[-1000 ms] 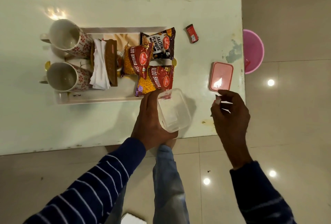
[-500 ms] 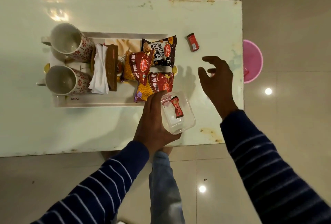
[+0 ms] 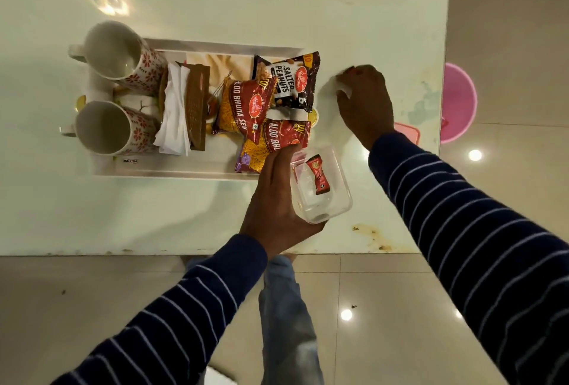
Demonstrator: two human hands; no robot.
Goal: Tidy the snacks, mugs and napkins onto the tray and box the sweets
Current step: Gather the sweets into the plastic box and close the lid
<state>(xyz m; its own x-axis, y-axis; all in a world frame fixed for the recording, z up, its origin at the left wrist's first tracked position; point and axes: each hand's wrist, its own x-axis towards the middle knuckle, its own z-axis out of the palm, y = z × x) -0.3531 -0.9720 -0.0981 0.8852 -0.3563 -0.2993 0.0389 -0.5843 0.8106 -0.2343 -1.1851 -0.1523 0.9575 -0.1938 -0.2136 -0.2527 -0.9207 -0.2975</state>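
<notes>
My left hand (image 3: 274, 200) grips a clear plastic box (image 3: 331, 204) above the table's near edge, and one red wrapped sweet (image 3: 317, 173) lies inside it. My right hand (image 3: 366, 104) reaches onto the table just right of the tray, fingers curled down over a second red sweet (image 3: 351, 69), of which only a sliver shows. The white tray (image 3: 172, 173) carries two floral mugs (image 3: 117, 52) (image 3: 101, 127), white napkins (image 3: 174, 119) in a brown holder, a salted peanuts packet (image 3: 289, 82) and two aloo bhujia packets (image 3: 243, 107) (image 3: 277, 141).
The box's pink lid (image 3: 408, 133) lies on the table, mostly hidden under my right forearm. A pink bin (image 3: 458, 101) stands on the floor past the table's right edge. The white table (image 3: 154, 215) has stained patches near its right end.
A red sweet now lies in the clear box. My right hand moved from near the lid up and left to the sweet beside the peanuts packet and curled over it.
</notes>
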